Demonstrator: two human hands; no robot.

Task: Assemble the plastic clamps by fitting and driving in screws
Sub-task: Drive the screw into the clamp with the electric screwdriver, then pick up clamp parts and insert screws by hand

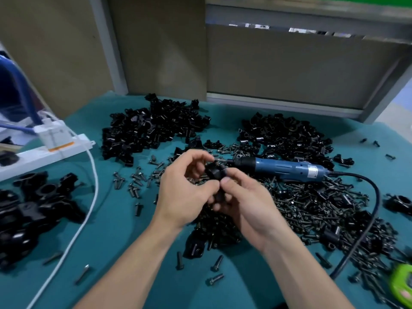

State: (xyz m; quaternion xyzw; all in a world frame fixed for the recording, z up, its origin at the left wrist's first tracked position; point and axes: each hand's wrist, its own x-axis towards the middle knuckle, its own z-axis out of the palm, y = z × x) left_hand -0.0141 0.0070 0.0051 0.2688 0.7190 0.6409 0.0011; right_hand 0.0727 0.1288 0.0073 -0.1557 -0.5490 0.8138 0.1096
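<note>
Nearest wrists, loose screws (217,263) dot teal cloth (124,230). Left hand (187,188) and right hand (247,204) meet above cloth, fingers curled, thumbs and fingertips pinching one black plastic clamp (215,172) between them. Dense screw pile (312,210) spreads right of right hand. Blue electric screwdriver (287,168) lies just beyond right hand, bit pointing toward clamp. Clamp cluster (33,208) sits well left of left hand. Farther beyond hands, left parts heap (156,128) and right parts heap (287,134).

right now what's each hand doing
Left hand: fingers curled round the small black plastic clamp.
Right hand: pinches the same clamp.
</note>
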